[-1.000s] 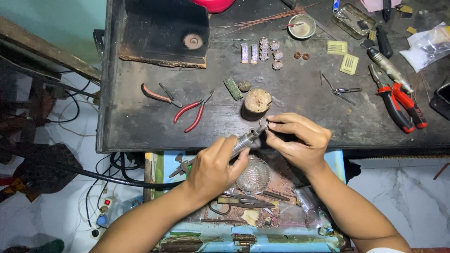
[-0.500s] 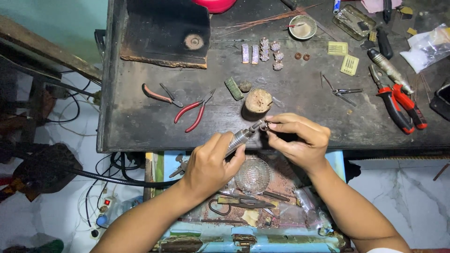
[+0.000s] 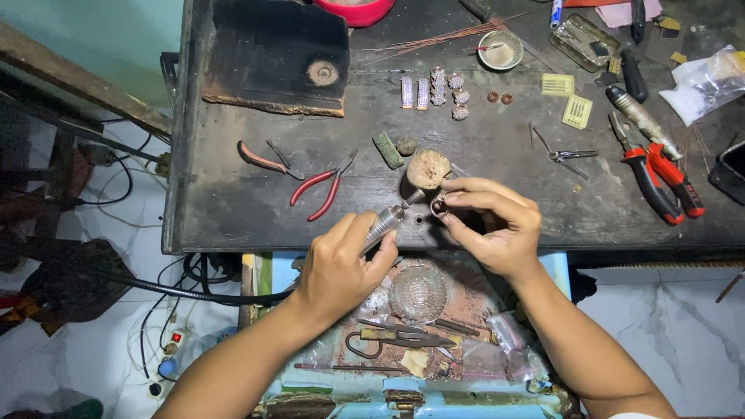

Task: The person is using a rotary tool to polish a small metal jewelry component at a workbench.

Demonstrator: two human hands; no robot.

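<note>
The fingers (image 3: 365, 233) of the left hand (image 3: 341, 268) are wrapped tight around a slim metal rotary handpiece (image 3: 386, 223), whose tip points up and to the right toward a small ring (image 3: 438, 207). That ring is pinched between thumb and fingers of the right hand (image 3: 493, 229), at the front edge of the dark desk (image 3: 233, 209), just below a round wooden stump (image 3: 427, 168). Left of the hands, on the desk, lie red-handled pliers (image 3: 322, 188) and a second pair with dull red grips (image 3: 266, 161); behind them sits a charred black block (image 3: 272, 54). Below the hands an open drawer (image 3: 268, 271) holds a ribbed glass dish (image 3: 419, 291) and dark shears (image 3: 396, 337). Farther back lie jewelled pieces in a small cluster (image 3: 434, 89) and a small bowl (image 3: 500, 50). To the right lie small tweezers (image 3: 563, 151), then red-handled cutters (image 3: 660, 174) and a clear plastic bag (image 3: 706, 81).
</note>
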